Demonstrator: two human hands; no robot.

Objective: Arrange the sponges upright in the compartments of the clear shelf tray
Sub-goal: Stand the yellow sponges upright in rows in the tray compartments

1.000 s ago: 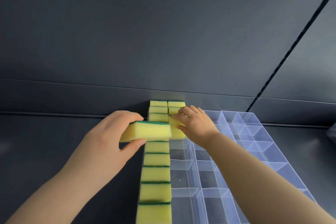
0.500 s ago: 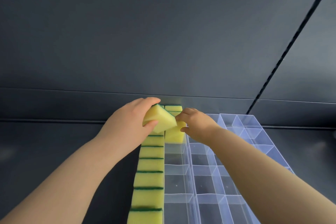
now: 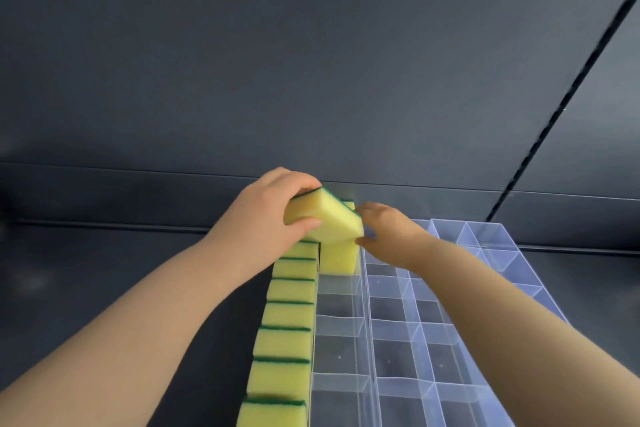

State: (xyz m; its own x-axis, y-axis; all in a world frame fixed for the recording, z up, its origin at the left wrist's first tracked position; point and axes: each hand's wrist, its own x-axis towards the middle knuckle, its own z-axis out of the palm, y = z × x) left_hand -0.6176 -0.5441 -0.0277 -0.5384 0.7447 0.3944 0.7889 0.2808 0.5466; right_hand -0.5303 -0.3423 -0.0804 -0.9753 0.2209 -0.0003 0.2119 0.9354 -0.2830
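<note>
Left hand, gripping the sponge, has swung it rightward; right hand, fingers relaxed, stays beside it.

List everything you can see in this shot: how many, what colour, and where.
yellow foam sponges with green scouring backs: at least seven, yellow and green, upright in a row down the tray's leftmost column
second-column sponge: one plainly in view, yellow, upright at the far end of the next column
tilted sponge: one, yellow and green, held above the second-column sponge
clear plastic compartment tray: one, transparent, on the shelf
dark grey shelf surface: one, under the tray
dark grey back panel: one, behind the shelf
left hand: one, grips the tilted sponge
right hand: one, fingertips at the sponges' right edges
</note>
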